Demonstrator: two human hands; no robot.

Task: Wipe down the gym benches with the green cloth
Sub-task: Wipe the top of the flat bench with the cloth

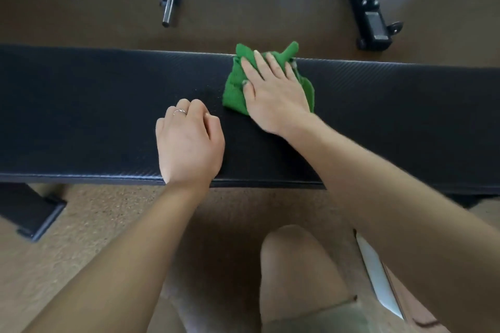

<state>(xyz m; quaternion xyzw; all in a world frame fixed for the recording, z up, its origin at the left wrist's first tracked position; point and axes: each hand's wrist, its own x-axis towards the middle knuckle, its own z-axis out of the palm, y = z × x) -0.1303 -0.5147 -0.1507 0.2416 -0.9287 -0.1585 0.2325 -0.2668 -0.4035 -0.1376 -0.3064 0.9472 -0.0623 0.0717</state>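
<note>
A long black padded gym bench (81, 116) runs across the view from left to right. A crumpled green cloth (233, 89) lies on it near the far edge, a little right of centre. My right hand (273, 92) presses flat on the cloth with straight fingers pointing to the far left. My left hand (189, 140) rests on the bench pad just left of the cloth, its fingers curled under and holding nothing; a ring shows on one finger.
Beyond the bench, black metal equipment legs (370, 8) and a bar (169, 5) stand on the brown floor. A black bench foot (29, 211) sits at the lower left. My knee (295, 265) is below the bench on speckled flooring.
</note>
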